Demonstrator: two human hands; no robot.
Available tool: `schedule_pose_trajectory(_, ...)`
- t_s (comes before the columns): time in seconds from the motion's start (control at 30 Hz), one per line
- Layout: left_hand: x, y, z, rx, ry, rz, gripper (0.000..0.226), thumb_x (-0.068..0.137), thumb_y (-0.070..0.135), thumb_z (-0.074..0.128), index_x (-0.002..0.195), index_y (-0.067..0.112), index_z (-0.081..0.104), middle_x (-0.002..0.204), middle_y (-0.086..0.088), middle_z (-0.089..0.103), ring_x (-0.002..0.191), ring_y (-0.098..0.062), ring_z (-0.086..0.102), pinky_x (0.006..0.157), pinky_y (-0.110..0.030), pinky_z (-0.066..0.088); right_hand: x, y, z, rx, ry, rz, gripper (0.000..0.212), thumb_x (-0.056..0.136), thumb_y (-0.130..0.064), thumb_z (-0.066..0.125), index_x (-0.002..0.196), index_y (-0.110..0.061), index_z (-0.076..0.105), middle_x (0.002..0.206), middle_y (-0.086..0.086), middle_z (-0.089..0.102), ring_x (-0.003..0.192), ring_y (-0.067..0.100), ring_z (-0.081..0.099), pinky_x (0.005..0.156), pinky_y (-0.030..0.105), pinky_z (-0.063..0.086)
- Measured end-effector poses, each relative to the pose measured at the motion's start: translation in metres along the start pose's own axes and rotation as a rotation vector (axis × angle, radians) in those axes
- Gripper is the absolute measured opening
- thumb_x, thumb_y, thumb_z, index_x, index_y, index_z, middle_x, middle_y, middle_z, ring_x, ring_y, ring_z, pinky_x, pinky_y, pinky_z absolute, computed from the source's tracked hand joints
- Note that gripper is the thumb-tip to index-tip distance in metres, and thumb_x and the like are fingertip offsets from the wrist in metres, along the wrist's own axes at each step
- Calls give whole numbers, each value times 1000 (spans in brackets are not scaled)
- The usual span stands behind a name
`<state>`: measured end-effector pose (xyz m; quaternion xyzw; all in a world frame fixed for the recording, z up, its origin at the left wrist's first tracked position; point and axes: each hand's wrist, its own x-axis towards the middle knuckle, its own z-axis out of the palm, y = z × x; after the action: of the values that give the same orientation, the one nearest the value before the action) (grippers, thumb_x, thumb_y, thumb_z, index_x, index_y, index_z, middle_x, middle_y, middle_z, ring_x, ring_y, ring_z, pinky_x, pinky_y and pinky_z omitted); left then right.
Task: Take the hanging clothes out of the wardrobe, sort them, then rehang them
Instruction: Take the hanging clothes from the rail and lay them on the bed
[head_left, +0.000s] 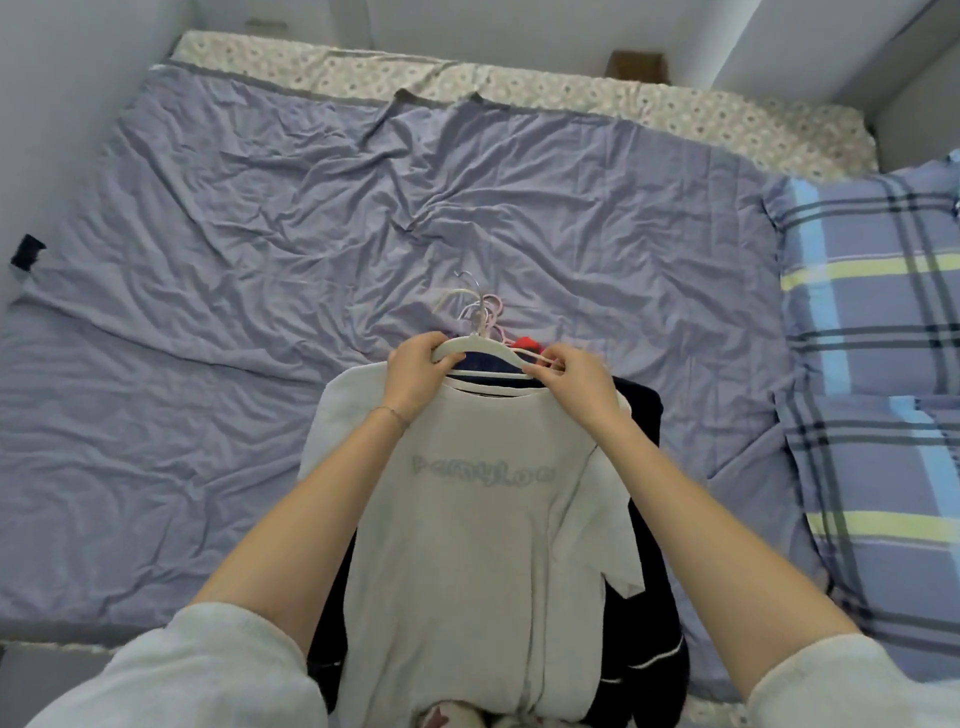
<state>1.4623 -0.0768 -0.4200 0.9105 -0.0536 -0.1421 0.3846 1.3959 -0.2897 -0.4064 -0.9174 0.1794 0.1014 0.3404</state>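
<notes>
A pile of clothes on hangers lies on the bed in front of me. On top is a light grey T-shirt (483, 519) with pale lettering across the chest. Its white hanger (485, 347) sticks out at the neckline. My left hand (415, 371) grips the hanger's left shoulder. My right hand (569, 376) pinches the hanger's right arm at the shirt's collar. Dark navy garments (652, 597) lie beneath the T-shirt, with a bit of red cloth (525, 343) behind the hanger. Several hanger hooks (475, 306) bunch together past my hands.
The bed carries a wrinkled lavender sheet (311, 234) over a floral mattress cover (571, 98). Two plaid pillows (872, 291) lie at the right. Walls close in on the left and at the far side. A brown box (638, 65) sits beyond the bed.
</notes>
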Motion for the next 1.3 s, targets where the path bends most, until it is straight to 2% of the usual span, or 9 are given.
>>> schedule_pose_trajectory(0.17, 62, -52, 52, -13, -15, -9, 11, 86, 22, 71, 85, 11, 70, 79, -7, 66, 81, -28, 59, 74, -40, 41, 66, 37, 55, -132, 59, 0, 27, 89, -45, 63, 90, -19, 68, 88, 3, 70, 91, 25, 61, 85, 37, 39)
schedule_pose_trajectory(0.27, 77, -75, 74, 15, -11, 3, 12, 88, 17, 67, 95, 7, 71, 91, -12, 71, 88, -30, 62, 75, -37, 41, 91, 54, 76, -249, 65, -18, 30, 93, -44, 58, 108, -20, 69, 102, 7, 69, 102, 29, 58, 87, 38, 39)
schedule_pose_trajectory(0.33, 78, -84, 82, 32, 18, 32, 22, 90, 14, 64, 110, 8, 70, 107, -10, 72, 100, -29, 64, 86, -36, 46, 99, 61, 84, -294, 64, 0, 35, 95, -39, 56, 124, -23, 63, 116, 7, 65, 113, 29, 53, 94, 38, 36)
schedule_pose_trajectory(0.43, 64, -87, 79, 44, 66, 110, 39, 90, 12, 64, 129, 10, 62, 130, -8, 64, 122, -26, 57, 106, -40, 41, 92, 59, 84, -236, 82, -7, 40, 94, -32, 59, 132, -23, 57, 127, 3, 61, 123, 26, 47, 104, 38, 33)
schedule_pose_trajectory(0.53, 36, -81, 62, 88, 80, 183, 45, 90, 11, 64, 135, 14, 57, 138, -7, 57, 134, -26, 48, 113, -40, 32, 66, 39, 74, -190, 91, -80, 44, 94, -28, 59, 137, -21, 54, 133, -1, 58, 126, 24, 46, 108, 40, 33)
schedule_pose_trajectory(0.63, 0, -64, 31, 117, 129, 153, 45, 94, 18, 62, 138, 17, 54, 146, -3, 49, 142, -25, 37, 116, -44, 25, 29, 5, 59, -130, 107, -166, 44, 93, -25, 61, 136, -17, 54, 133, 1, 58, 125, 25, 47, 107, 40, 34)
schedule_pose_trajectory(0.83, -99, -19, -53, 61, 369, 77, 47, 95, 23, 60, 141, 19, 50, 152, -1, 43, 146, -24, 29, 118, -51, 20, -58, -90, 23, 58, 92, -349, 48, 93, -20, 63, 139, -15, 52, 137, 3, 56, 131, 23, 45, 112, 39, 32)
schedule_pose_trajectory(1.1, -299, -16, -125, -79, 794, -219, 53, 98, 29, 57, 148, 23, 40, 156, 5, 34, 146, -12, 25, 121, -43, 20, -199, -195, 35, 157, -260, -712, 51, 97, -21, 60, 145, -15, 43, 145, 3, 47, 136, 19, 38, 115, 38, 30)
schedule_pose_trajectory(1.3, -483, -28, -157, -48, 1193, -476, 51, 95, 17, 60, 143, 9, 46, 152, -8, 39, 144, -24, 33, 117, -50, 27, -330, -255, 78, 104, -587, -1083, 51, 98, -22, 58, 145, -12, 42, 146, 5, 47, 137, 21, 39, 114, 42, 31)
